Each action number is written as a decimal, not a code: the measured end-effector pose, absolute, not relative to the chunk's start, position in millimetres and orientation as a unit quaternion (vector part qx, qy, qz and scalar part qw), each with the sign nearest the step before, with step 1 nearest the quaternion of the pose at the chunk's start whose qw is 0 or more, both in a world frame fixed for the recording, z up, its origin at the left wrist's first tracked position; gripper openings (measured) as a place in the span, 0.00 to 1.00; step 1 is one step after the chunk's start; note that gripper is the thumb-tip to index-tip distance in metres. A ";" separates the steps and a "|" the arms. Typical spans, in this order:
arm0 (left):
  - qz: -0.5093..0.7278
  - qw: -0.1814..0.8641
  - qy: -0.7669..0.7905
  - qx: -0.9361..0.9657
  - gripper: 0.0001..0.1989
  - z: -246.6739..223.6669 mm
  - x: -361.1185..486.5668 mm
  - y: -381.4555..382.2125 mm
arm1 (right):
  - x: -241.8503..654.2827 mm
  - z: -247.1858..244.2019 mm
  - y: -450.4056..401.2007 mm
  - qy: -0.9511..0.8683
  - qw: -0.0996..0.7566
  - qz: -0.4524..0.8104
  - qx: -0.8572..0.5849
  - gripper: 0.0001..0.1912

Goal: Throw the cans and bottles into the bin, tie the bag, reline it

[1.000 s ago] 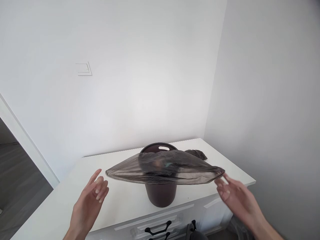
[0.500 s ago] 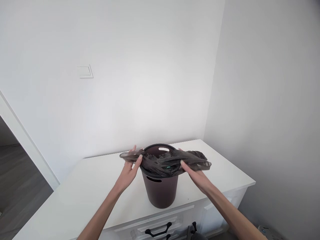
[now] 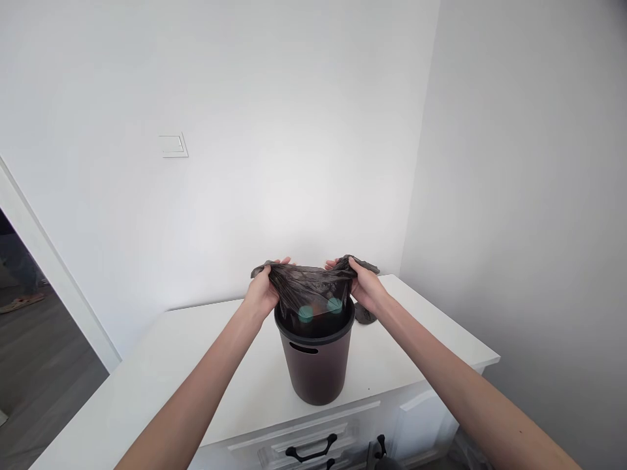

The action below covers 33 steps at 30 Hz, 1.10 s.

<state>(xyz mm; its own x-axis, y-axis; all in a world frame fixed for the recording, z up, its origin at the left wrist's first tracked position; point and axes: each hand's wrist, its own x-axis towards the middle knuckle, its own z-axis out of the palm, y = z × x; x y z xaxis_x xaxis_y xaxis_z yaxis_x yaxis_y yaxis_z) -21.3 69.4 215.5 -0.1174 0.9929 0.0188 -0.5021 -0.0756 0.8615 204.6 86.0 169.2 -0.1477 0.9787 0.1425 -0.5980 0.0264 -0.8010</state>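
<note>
While fingers (image 3: 266,269) grip the bag's (image 3: 309,282) edges, countertop (image 3: 181,346) flanks the bin (image 3: 319,375).

White cabinet (image 3: 225,365), paneled front. Black curved drawer handle (image 3: 313,455), another black handle (image 3: 381,446) right of it. White wall switch (image 3: 172,145) on white wall (image 3: 294,130). Far left: white door frame (image 3: 53,269), dark gray floor (image 3: 53,372), person's foot (image 3: 22,303) in light footwear, leg shadowy.

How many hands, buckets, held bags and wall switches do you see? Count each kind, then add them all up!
Hands: 2, the left hand and the right hand
Buckets: 1
Held bags: 1
Wall switches: 1
Total: 5
</note>
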 end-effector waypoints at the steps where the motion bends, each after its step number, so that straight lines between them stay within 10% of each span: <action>1: 0.661 0.577 0.355 0.323 0.10 218.2 -21.5 70.1 | 204.6 171.5 86.3 -0.371 0.608 0.667 -0.220 0.11; 33: 0.723 0.441 0.197 0.494 0.16 415.0 -76.8 -45.9 | 126.6 384.2 20.5 -0.460 0.621 0.633 0.043 0.13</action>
<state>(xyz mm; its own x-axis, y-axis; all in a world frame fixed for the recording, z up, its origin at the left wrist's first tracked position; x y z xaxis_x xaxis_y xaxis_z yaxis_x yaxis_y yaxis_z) -76.8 -45.9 415.0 -0.1243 0.8322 0.5404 -0.4426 -0.5339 0.7204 126.6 20.5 384.2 -0.2253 0.7470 0.6255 -0.8257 0.1945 -0.5296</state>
